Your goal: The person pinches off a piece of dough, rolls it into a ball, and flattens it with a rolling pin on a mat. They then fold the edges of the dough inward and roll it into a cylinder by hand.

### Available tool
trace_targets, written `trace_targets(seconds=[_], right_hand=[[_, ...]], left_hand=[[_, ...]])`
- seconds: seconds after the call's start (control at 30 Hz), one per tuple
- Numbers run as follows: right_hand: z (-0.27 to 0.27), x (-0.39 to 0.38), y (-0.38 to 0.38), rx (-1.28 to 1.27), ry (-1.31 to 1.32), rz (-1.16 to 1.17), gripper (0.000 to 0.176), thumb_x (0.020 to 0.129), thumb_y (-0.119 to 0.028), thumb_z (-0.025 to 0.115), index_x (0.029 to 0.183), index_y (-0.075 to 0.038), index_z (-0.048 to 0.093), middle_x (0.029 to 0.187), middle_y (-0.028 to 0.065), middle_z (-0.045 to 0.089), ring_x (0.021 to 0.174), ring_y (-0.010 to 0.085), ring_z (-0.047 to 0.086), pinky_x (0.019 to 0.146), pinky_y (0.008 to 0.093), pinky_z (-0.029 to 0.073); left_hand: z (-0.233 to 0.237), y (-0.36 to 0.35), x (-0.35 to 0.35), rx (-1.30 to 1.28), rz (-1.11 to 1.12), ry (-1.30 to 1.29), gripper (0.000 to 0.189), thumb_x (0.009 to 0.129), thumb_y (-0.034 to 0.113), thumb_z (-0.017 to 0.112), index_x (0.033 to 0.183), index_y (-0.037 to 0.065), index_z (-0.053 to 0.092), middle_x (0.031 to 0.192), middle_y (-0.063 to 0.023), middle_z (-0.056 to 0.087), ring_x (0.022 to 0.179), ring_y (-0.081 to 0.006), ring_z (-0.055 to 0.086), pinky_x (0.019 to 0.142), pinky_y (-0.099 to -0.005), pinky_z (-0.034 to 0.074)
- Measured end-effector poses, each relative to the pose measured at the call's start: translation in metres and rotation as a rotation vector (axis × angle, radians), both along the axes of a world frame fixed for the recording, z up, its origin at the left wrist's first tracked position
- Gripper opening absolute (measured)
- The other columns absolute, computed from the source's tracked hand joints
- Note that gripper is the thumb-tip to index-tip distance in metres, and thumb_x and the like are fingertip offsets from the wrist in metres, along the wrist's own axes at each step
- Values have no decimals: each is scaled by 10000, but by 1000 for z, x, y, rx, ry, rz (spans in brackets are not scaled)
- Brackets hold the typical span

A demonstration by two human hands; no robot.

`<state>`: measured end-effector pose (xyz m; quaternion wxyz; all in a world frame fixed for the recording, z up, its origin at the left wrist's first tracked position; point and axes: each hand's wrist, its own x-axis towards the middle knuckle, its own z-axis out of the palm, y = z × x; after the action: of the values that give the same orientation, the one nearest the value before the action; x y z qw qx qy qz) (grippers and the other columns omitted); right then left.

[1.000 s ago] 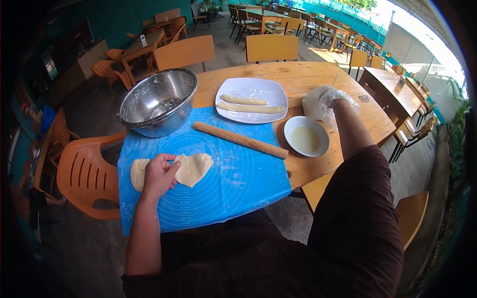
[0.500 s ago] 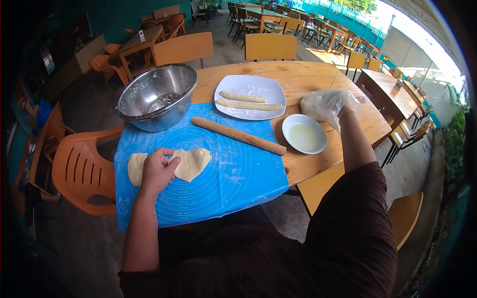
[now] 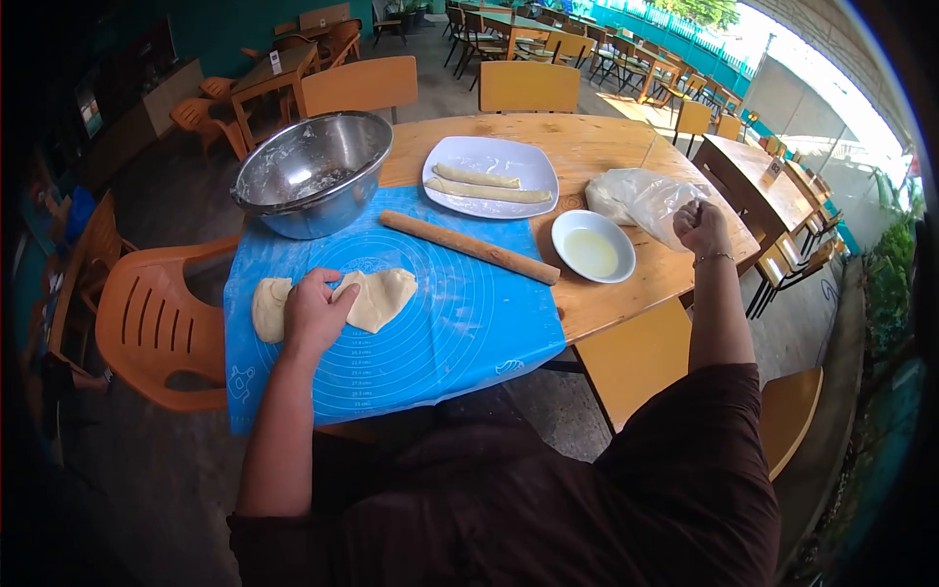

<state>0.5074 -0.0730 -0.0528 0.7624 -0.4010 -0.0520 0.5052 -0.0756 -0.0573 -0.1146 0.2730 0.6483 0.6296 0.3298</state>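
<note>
My left hand (image 3: 318, 315) is closed on a flattened piece of dough (image 3: 383, 301) lying on the blue silicone baking mat (image 3: 430, 377). More dough (image 3: 270, 308) shows to the left of that hand; whether both parts are one sheet is hidden beneath it. At the right, my right hand (image 3: 702, 230) makes a fist beside the mouth of a clear plastic bag (image 3: 650, 203) with pale contents. What the fist encloses cannot be seen. A wooden rolling pin (image 3: 469, 248) rests diagonally across the mat's far part.
Behind the mat stands a flour-dusted steel bowl (image 3: 318, 210). A white plate (image 3: 540, 161) carries two dough rolls (image 3: 489, 193). Nearer the bag is a small white bowl (image 3: 594, 247) of yellowish liquid. Chairs (image 3: 161, 323) surround the wooden table (image 3: 597, 328).
My right hand has come out of the plastic bag, closed, toward the right. My left hand stays on the dough. The whole view has shifted slightly.
</note>
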Motion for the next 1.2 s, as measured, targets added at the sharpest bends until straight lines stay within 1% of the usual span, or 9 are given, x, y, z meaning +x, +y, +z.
trace_targets(seconds=[0.17,0.4,0.47,0.67,0.77,0.93,1.0,1.03,1.2], right_hand=[[24,-45,-25,378,151,223,222,976,-122,386,777,-62,466,662,19,386,529,115,339,423,247,263],[25,-250,13,96,5,625,157,1005,-81,423,949,21,529,781,74,509,630,137,498,499,251,400],[7,-285,27,120,-95,925,150,995,-45,416,984,42,537,791,72,523,643,129,512,518,230,417],[12,-366,48,120,-507,1014,173,967,-28,483,1017,84,604,920,105,640,700,150,583,607,265,502],[21,-390,59,230,-993,1053,128,882,-5,614,923,60,716,898,136,709,836,206,690,788,320,567],[-1,-411,64,289,-1676,885,144,834,-33,636,929,3,737,865,188,721,789,266,718,785,351,562],[-17,-410,61,295,-2052,604,159,855,-78,602,901,-18,743,876,195,713,835,295,712,800,377,551],[-21,-406,55,198,-2037,785,280,929,-192,532,1037,-9,714,1089,244,675,1075,353,649,955,438,491],[-70,-421,22,339,-2283,653,548,1007,-387,400,1378,11,461,1459,302,366,1374,473,319,1146,534,255]], left_hand=[[7,-6,1,50,58,77,382,857,245,716,1101,-35,627,783,-134,669,744,-243,665,691,-373,523],[8,-7,3,69,66,194,473,821,356,749,1065,-32,633,927,-176,687,835,-265,669,746,-371,527],[8,-8,4,78,11,267,470,804,367,763,1028,-27,637,936,-182,690,848,-282,673,763,-380,531],[18,-9,-2,-7,-94,3,349,817,288,762,940,-11,630,856,-135,682,825,-216,673,724,-344,523],[43,-22,-18,103,-180,-230,233,861,188,718,931,-6,609,845,-110,680,795,-166,667,689,-298,520],[102,-48,-44,186,-236,-460,141,901,96,676,951,11,575,856,-96,682,756,-119,669,643,-244,533],[111,-50,-51,188,-224,-472,142,901,98,677,959,15,577,857,-93,683,759,-116,671,642,-246,540],[114,-51,-54,179,-216,-497,143,900,97,678,967,17,579,859,-92,683,758,-115,672,640,-241,542],[113,-46,-51,139,-257,-637,152,903,99,679,987,16,583,878,-93,681,772,-113,676,663,-241,557]])
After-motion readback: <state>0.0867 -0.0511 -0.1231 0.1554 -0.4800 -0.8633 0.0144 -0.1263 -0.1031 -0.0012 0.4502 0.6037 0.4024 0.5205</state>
